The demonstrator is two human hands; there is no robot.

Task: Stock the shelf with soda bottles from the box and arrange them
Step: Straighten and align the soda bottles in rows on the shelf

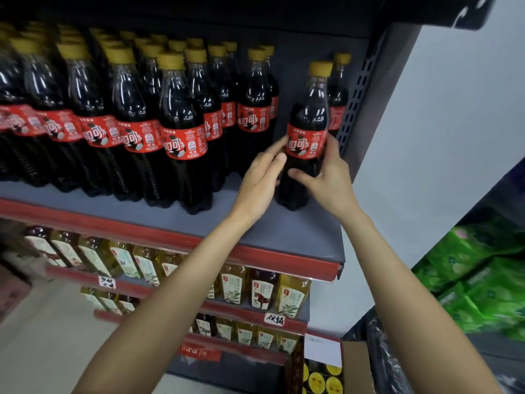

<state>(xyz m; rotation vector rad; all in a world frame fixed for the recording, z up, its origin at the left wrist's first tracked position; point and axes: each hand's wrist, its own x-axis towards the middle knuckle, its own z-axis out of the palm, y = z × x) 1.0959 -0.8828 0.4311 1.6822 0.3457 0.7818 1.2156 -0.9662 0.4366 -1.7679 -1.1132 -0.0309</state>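
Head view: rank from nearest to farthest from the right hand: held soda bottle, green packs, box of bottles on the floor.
1. Held soda bottle: gripped by the right hand, shelf's right end.
2. Green packs: lower right, neighbouring rack.
3. Box of bottles: bottom, floor level.

Below the top shelf you see rows of oil bottles [289,295] with pale labels, and one dark bottle [262,291] among them. You can make out two handwritten tags [274,319] on the red shelf edges. To your right, green packets [488,277] are stacked on another rack. The grey wall [443,132] rises between the two.
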